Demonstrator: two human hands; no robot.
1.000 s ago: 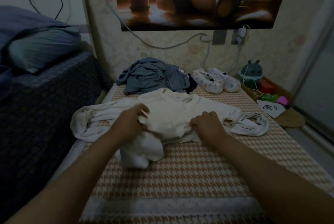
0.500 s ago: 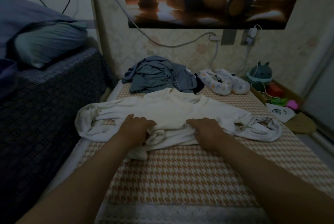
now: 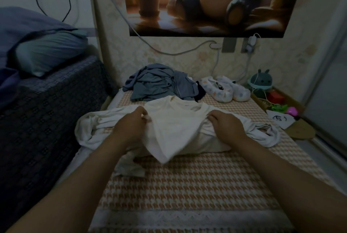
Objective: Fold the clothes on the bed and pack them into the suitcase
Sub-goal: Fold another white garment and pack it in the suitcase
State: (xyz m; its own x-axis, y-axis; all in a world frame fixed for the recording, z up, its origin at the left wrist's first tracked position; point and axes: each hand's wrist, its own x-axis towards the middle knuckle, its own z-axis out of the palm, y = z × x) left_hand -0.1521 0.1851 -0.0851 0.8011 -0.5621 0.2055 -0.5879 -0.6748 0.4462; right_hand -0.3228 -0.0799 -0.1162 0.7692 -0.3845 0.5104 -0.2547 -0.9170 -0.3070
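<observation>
Cream top — left hand, right hand, fingers curled gripping its cloth; keep edges level, smooth creases flat.

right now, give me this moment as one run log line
stage: folding | left hand: pinches cream shirt | right hand: grips cream shirt | blue-grey clothes: unfolded heap behind | suitcase: not in view

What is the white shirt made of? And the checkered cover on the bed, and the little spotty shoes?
White shirt: soft matte knit, probably cotton; it droops and wrinkles limply.
Checkered cover: looks like woven cloth, matte, with a lacy white edge; the exact fibre is unclear.
Spotty shoes: probably soft padded fabric; they look squashy and have no shine.
</observation>
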